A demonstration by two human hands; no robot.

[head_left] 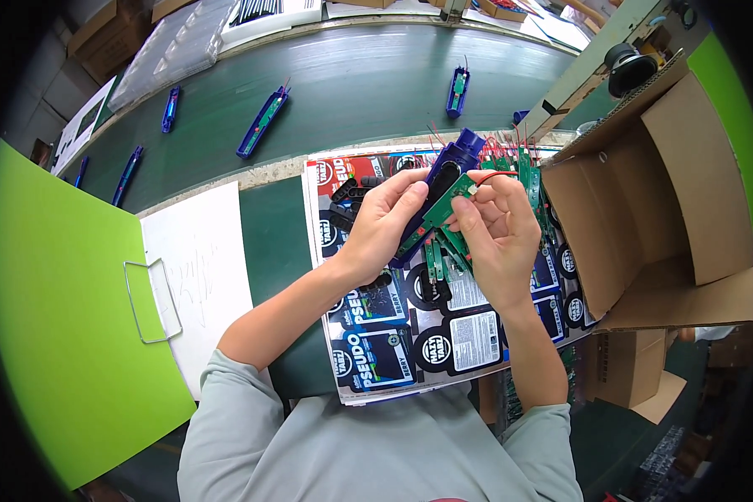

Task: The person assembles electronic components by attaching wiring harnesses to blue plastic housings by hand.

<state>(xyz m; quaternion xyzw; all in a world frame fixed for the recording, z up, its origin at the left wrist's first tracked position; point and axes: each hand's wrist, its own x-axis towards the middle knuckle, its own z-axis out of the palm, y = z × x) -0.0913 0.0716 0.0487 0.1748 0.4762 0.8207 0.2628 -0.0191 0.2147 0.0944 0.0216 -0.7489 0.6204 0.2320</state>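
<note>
My left hand (381, 222) is closed around a long dark blue plastic housing (468, 146), which slants up to the right over the printed sheets. Between the thumb and fingers of my right hand (500, 238) is a green circuit board (442, 202) with a small white connector and wires. The board lies across the housing's open side; whether it touches it I cannot tell. Below the hands, more green circuit boards (435, 258) rest on the printed sheets (376, 358). Several black oval parts (340, 219) lie beside my left hand.
Beyond the sheets runs a green conveyor belt (351, 84) carrying blue housings, such as one with a board (263, 121). An open cardboard box (669, 201) stands at the right. A lime green panel (67, 318) and white paper (197, 276) are at the left.
</note>
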